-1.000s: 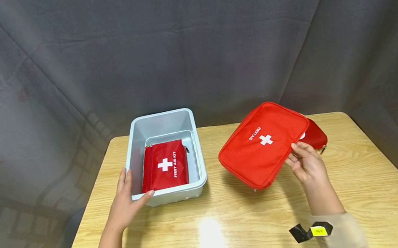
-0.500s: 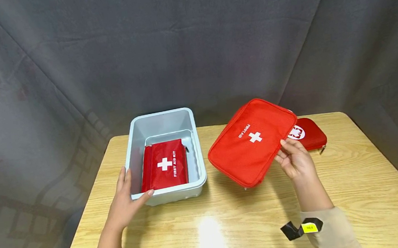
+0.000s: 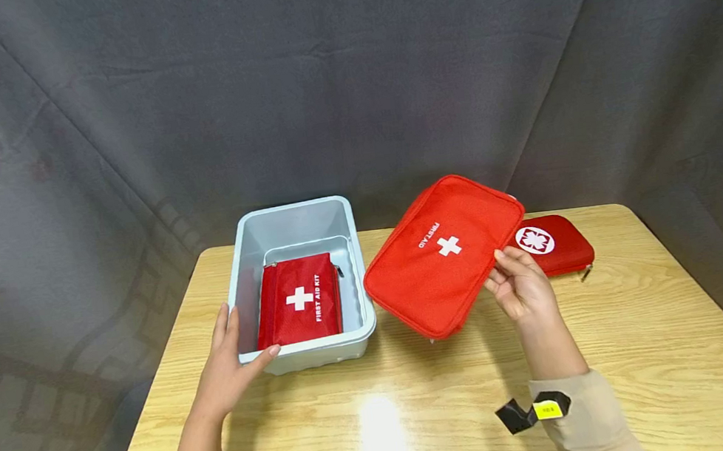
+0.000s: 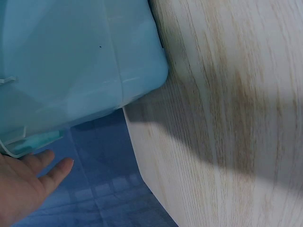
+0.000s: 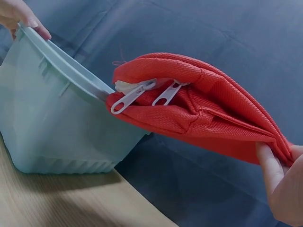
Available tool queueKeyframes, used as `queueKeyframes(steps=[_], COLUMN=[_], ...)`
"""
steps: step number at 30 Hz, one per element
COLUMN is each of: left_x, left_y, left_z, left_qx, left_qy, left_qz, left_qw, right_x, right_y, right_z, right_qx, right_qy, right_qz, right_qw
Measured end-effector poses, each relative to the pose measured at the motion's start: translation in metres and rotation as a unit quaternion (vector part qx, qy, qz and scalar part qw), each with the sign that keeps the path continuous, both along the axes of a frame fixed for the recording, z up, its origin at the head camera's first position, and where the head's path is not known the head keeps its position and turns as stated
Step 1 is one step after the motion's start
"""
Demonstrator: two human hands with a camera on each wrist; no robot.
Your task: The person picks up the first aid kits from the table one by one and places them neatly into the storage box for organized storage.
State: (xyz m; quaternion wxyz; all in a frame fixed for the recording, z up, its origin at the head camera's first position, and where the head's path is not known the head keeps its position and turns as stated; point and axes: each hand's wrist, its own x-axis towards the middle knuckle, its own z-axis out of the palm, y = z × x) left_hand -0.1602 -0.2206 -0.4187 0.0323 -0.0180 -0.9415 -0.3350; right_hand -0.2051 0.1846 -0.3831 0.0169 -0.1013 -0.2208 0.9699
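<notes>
My right hand (image 3: pixel 526 288) pinches the lower right edge of a red first aid pouch (image 3: pixel 431 277) with a white cross, held tilted above the table. The right wrist view shows two white zipper pulls (image 5: pixel 165 94) on the pouch's partly open end. My left hand (image 3: pixel 227 371) rests at the near left corner of a pale blue-grey plastic bin (image 3: pixel 366 307), fingers spread along the left rim and thumb on the front rim. In the left wrist view, the fingers (image 4: pixel 57 175) look straight beside the bin. Inside it lies a darker red first aid kit pouch (image 3: pixel 285 316).
A red hard case (image 3: pixel 565 247) with a white round emblem lies at the back right of the wooden table (image 3: pixel 656 341). Grey cloth (image 3: pixel 346 93) hangs behind the table's far edge and along both sides.
My right hand has carried the red first aid pouch left toward the bin, uncovering the red hard case behind it. My left hand and the bin have stayed almost still.
</notes>
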Motion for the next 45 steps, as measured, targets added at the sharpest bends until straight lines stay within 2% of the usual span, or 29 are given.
queueKeyframes(steps=[23,29,45], left_x=[0.001,0.001,0.0], left_y=[0.0,0.0,0.0], left_z=[-0.001,-0.001,0.0], left_qx=[0.007,0.006,0.005], left_qy=[0.0,0.0,-0.007], left_qz=[-0.004,-0.003,0.0], left_qw=[1.0,1.0,1.0], right_x=[-0.01,-0.013,-0.017], right_y=[-0.017,-0.023,-0.045], right_z=[0.015,0.016,0.018], right_qx=[-0.011,0.0,0.021], right_qy=[-0.003,0.011,-0.004], right_qz=[0.003,0.013,0.029], right_qw=[1.0,1.0,0.999])
